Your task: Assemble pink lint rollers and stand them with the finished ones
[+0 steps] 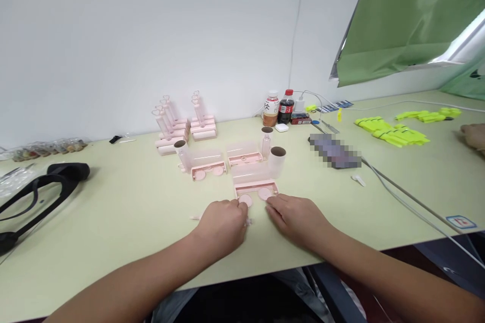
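A pale wall and a green curtain (409, 20) stand behind a light yellow-green desk (113, 186). At the near middle lies an open pink case (256, 188), with two round pink discs (264, 194) at its near side and a brown-rimmed tube (278, 161) upright behind its right end.

The person's left hand (223, 223) is curled, knuckles up, just beside the left disc; a slim pale item (194, 218) shows beyond it, mostly hidden, and whether the fingers grip it cannot be told. The right hand (301, 217) has its fingers drawn together at the right disc's edge; whether they pinch it is unclear.

Two similar cases (209, 170) sit behind. Farther back, near the wall, stand two drink bottles (271, 108).
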`<state>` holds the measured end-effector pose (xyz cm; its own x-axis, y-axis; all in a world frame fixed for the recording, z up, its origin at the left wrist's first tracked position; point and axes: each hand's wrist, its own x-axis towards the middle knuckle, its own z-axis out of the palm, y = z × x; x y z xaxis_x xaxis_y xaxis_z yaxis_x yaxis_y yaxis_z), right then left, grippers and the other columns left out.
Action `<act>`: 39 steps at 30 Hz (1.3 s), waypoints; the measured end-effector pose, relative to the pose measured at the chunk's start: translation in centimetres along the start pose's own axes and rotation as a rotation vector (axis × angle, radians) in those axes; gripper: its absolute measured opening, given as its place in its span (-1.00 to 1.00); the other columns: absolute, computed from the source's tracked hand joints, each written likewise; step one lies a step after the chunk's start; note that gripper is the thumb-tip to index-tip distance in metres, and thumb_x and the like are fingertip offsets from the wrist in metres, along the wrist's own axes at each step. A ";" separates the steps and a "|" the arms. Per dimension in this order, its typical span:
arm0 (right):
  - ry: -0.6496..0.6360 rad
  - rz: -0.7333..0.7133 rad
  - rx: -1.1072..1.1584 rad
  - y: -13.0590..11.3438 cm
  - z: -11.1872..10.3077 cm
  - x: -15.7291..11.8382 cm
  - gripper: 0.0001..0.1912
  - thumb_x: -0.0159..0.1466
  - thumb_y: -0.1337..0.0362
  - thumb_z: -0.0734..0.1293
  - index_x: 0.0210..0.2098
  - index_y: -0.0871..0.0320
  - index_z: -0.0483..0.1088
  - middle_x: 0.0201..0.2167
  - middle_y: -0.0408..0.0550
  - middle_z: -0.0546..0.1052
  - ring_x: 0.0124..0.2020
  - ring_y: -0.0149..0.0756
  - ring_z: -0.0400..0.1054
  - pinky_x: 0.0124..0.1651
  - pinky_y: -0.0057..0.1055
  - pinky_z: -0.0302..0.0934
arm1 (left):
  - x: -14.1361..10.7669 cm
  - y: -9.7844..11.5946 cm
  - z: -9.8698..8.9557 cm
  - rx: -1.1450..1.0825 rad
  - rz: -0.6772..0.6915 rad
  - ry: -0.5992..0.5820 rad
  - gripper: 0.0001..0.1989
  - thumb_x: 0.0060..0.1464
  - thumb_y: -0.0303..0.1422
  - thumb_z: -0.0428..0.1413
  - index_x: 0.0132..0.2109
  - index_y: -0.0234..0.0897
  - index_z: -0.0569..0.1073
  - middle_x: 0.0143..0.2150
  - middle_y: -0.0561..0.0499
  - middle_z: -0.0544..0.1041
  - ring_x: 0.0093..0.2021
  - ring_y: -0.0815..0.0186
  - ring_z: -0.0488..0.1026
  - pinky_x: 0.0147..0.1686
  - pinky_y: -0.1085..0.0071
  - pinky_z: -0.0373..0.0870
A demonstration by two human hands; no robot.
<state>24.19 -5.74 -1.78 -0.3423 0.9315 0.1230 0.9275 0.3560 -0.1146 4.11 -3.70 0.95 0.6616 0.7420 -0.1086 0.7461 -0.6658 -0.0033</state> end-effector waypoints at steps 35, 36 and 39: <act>-0.122 0.015 0.019 1.3 -1.0 2.0 -0.66 0.34 0.20 0.13 -0.07 0.22 0.44 -0.19 0.12 0.58 -0.20 -0.06 0.47 -0.25 -0.30 0.18 | 3.0 -1.5 0.8 0.053 0.045 0.193 -0.80 -0.01 -0.52 0.02 -0.24 -0.28 0.48 -0.31 -0.06 0.55 -0.29 0.15 0.52 -0.37 0.29 0.39; -0.127 0.013 0.016 1.4 -1.0 2.2 -0.66 0.34 0.20 0.13 -0.07 0.22 0.44 -0.19 0.12 0.58 -0.20 -0.07 0.47 -0.25 -0.30 0.18 | 3.1 -1.5 0.8 0.052 0.046 0.197 -0.81 -0.01 -0.51 0.02 -0.24 -0.28 0.48 -0.31 -0.06 0.55 -0.29 0.15 0.52 -0.37 0.30 0.39; -0.132 0.002 0.020 1.7 -1.1 2.7 -0.65 0.34 0.19 0.14 -0.07 0.22 0.44 -0.18 0.13 0.57 -0.19 -0.07 0.46 -0.25 -0.31 0.16 | 3.5 -1.7 1.0 0.047 0.050 0.208 -0.82 0.03 -0.48 0.01 -0.24 -0.28 0.48 -0.29 -0.06 0.56 -0.28 0.15 0.52 -0.37 0.29 0.39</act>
<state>25.04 -2.68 -0.59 -0.3586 0.9335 -0.0078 0.9254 0.3544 -0.1345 5.07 -0.07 -0.37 0.7024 0.7050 0.0980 0.7110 -0.7014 -0.0501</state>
